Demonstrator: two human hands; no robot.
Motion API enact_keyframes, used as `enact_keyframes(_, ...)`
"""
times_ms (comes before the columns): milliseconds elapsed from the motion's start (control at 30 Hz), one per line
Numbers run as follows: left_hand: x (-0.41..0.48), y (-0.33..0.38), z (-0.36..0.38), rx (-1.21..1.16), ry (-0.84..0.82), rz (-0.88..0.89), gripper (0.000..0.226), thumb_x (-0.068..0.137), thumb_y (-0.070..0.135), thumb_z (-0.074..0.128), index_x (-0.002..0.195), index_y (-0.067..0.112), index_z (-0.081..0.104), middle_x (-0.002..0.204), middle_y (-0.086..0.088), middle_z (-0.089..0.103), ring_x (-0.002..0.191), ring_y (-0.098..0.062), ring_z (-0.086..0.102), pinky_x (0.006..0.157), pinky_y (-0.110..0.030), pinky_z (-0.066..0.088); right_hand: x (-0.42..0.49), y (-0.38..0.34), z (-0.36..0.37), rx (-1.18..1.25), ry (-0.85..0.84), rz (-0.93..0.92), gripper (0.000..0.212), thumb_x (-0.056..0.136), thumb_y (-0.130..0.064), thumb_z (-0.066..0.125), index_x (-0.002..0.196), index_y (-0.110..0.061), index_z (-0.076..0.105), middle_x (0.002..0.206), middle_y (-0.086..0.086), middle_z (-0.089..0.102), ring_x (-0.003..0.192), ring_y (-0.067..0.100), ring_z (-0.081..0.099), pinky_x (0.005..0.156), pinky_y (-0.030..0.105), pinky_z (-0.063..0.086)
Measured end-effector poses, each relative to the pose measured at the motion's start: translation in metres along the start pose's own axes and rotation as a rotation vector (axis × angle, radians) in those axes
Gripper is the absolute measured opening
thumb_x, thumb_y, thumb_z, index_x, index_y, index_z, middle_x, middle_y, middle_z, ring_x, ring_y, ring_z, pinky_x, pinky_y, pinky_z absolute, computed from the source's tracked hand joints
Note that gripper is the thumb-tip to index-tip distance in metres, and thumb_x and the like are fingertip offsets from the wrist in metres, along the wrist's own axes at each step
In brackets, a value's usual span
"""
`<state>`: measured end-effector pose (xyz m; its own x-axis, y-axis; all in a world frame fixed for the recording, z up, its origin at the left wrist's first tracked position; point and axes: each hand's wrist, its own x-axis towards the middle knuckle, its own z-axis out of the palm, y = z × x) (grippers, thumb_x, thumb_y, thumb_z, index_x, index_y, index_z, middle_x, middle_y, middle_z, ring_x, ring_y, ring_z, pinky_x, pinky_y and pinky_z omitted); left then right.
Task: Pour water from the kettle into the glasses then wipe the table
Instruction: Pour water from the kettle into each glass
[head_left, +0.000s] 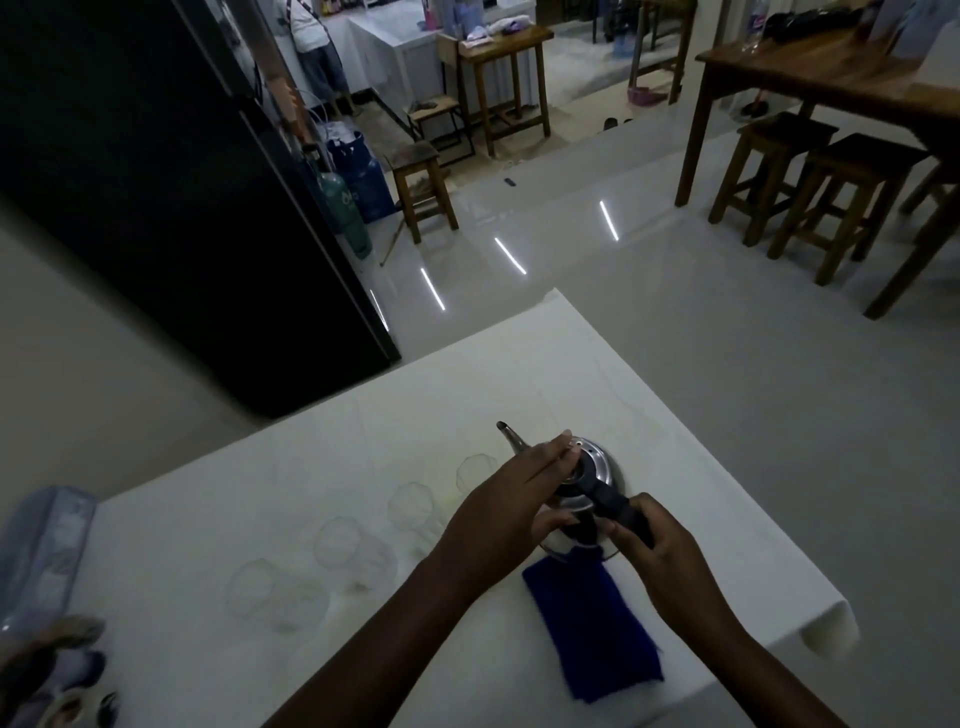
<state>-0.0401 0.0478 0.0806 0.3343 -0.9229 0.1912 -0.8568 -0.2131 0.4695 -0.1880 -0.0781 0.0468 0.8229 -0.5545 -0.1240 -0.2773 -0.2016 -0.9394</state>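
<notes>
A steel kettle (597, 462) with a black handle stands on the white table (322, 670), its spout pointing away to the left. My right hand (649, 556) grips the black handle. My left hand (514, 499) lies over the kettle's lid, fingers spread on it and thumb against the body. Several clear glasses stand in a diagonal row left of the kettle, the nearest one (415, 506) beside my left wrist and the farthest one (249, 587) toward the left. A blue cloth (592, 629) lies flat just in front of the kettle, between my forearms.
A pale plastic pack (36, 551) and some small items (57, 675) lie at the table's left edge. A black fridge (156, 182) stands beyond the table on the left. Wooden stools (810, 192) and a wooden table (831, 73) stand on the shiny floor at the right.
</notes>
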Motion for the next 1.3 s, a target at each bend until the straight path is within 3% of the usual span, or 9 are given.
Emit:
enact_keyframes(133,-0.035,0.000,-0.025,0.015,0.007,0.026,0.065,0.088,0.035,0.061,0.144,0.020,0.033,0.153,0.007,0.029,0.136,-0.007,0.031,0.105,-0.020,0.033,-0.026,-0.018,0.023,-0.035,0.003,-0.018,0.011,0.087,-0.025,0.057,0.077,-0.023,0.053,0.067,-0.002,0.057,0.058,0.005,0.051,0.054,0.017,0.042)
enact_keyframes(267,-0.081,-0.006,-0.046,0.028,0.026,0.033,0.068,0.087,0.030,0.066,0.145,0.021,0.032,0.154,0.010,0.027,0.136,-0.005,0.029,0.104,-0.021,0.035,-0.054,-0.031,0.060,-0.037,0.012,-0.025,0.017,0.087,-0.023,0.059,0.072,-0.020,0.051,0.062,-0.003,0.053,0.055,0.003,0.048,0.053,0.015,0.039)
enact_keyframes(400,-0.131,-0.015,-0.064,0.026,0.026,0.021,0.068,0.088,0.030,0.064,0.146,0.021,0.029,0.155,0.010,0.023,0.138,-0.005,0.026,0.103,-0.024,0.037,-0.083,-0.044,0.103,0.000,0.010,-0.002,0.012,0.084,-0.026,0.061,0.075,-0.023,0.054,0.065,-0.003,0.061,0.058,0.004,0.053,0.058,0.029,0.041)
enact_keyframes(500,-0.169,-0.024,-0.072,0.041,0.013,-0.007,0.064,0.092,0.035,0.055,0.147,0.021,0.025,0.157,0.006,0.017,0.142,-0.009,0.018,0.106,-0.027,0.031,-0.104,-0.054,0.136,0.001,-0.011,0.004,0.012,0.083,-0.029,0.061,0.077,-0.019,0.057,0.063,-0.012,0.062,0.054,0.000,0.052,0.052,0.021,0.039)
enact_keyframes(633,-0.213,-0.041,-0.079,0.187,-0.018,0.021,0.063,0.092,0.043,0.033,0.147,0.014,0.021,0.157,-0.007,0.018,0.144,-0.020,0.005,0.113,-0.031,0.011,-0.126,-0.064,0.178,-0.010,-0.026,0.003,0.011,0.086,-0.025,0.060,0.080,-0.016,0.058,0.064,0.000,0.059,0.058,-0.004,0.056,0.051,0.010,0.043)
enact_keyframes(733,-0.242,-0.051,-0.085,0.229,-0.030,0.032,0.062,0.093,0.040,0.031,0.146,0.010,0.020,0.157,-0.009,0.018,0.144,-0.023,0.003,0.113,-0.032,0.004,-0.139,-0.067,0.206,-0.011,-0.055,0.018,0.010,0.087,-0.025,0.058,0.081,-0.017,0.057,0.066,0.000,0.059,0.060,-0.004,0.057,0.052,0.014,0.043)
enact_keyframes(867,-0.270,-0.065,-0.093,0.204,-0.052,0.031,0.061,0.094,0.036,0.033,0.147,0.009,0.020,0.157,-0.010,0.017,0.144,-0.023,0.006,0.114,-0.032,0.006,-0.152,-0.068,0.236,-0.023,-0.059,0.023,0.010,0.087,-0.026,0.058,0.081,-0.018,0.057,0.070,0.001,0.062,0.064,-0.001,0.058,0.058,0.019,0.042)
enact_keyframes(1067,-0.290,-0.080,-0.092,0.167,-0.079,0.025,0.061,0.094,0.034,0.034,0.147,0.008,0.019,0.157,-0.011,0.016,0.145,-0.023,0.007,0.115,-0.033,0.008,-0.156,-0.070,0.257,-0.063,-0.059,0.015,0.015,0.087,-0.020,0.060,0.073,-0.018,0.054,0.062,-0.002,0.056,0.057,-0.005,0.055,0.051,0.010,0.042)
enact_keyframes(1300,-0.296,-0.096,-0.086,0.133,-0.051,-0.007,0.058,0.095,0.028,0.038,0.147,0.008,0.019,0.156,-0.012,0.018,0.144,-0.022,0.008,0.114,-0.031,0.007,-0.143,-0.072,0.268,-0.079,-0.097,0.013,0.015,0.086,-0.018,0.061,0.073,-0.016,0.054,0.061,0.000,0.056,0.056,-0.002,0.054,0.051,0.010,0.042)
